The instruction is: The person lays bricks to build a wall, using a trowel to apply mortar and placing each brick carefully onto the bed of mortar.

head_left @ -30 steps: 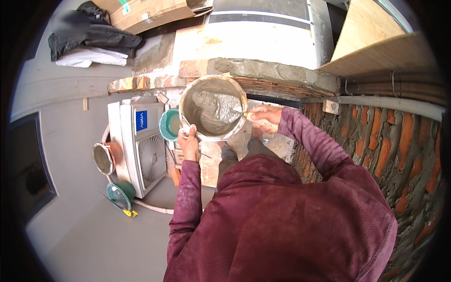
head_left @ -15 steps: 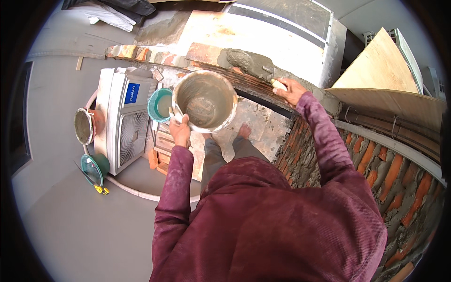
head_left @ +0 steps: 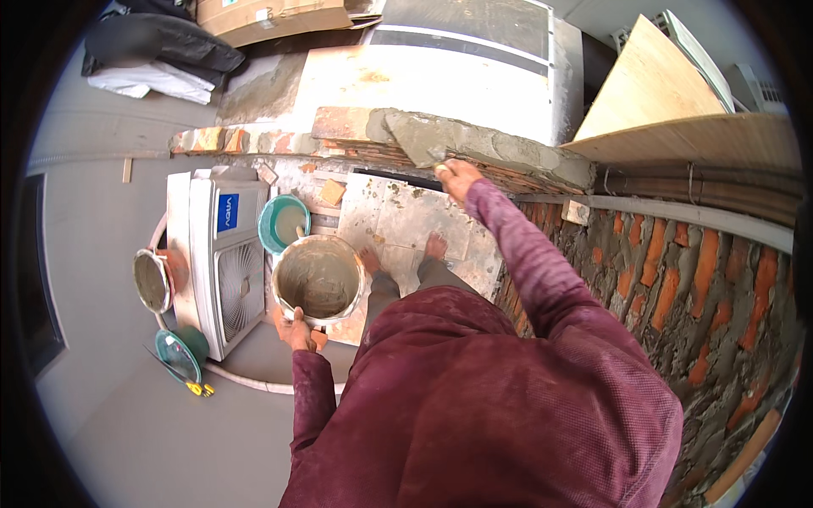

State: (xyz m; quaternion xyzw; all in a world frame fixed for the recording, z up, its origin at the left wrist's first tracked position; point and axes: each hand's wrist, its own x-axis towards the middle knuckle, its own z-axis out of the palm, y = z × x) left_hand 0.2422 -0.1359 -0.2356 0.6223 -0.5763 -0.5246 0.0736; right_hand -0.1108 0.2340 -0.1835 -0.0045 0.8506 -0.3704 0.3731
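My left hand (head_left: 296, 328) is closed on the near rim of a mortar-smeared bucket (head_left: 318, 279). The bucket's mouth faces up, and grey mortar coats its inside. Farther ahead, my right hand (head_left: 458, 179) grips a trowel by its handle, which the fingers mostly hide. The trowel's grey blade (head_left: 414, 142) is at the near edge of a low brick wall's top, against the wet mortar (head_left: 491, 144) that runs along it. To the left of that mortar, a bare brick (head_left: 340, 123) shows on the wall.
At left stand a white outdoor air-conditioner unit (head_left: 222, 254), a teal bucket (head_left: 284, 223) of cloudy liquid and a green bucket (head_left: 182, 351). A rough brick-and-mortar wall (head_left: 669, 279) rises on the right. Plywood (head_left: 652, 85) leans behind it. A cardboard box (head_left: 271, 19) lies at the far side.
The bucket in my left hand has come nearer my body, away from the wall. My right hand and the trowel have moved left along the wall top, and the blade now shows more fully.
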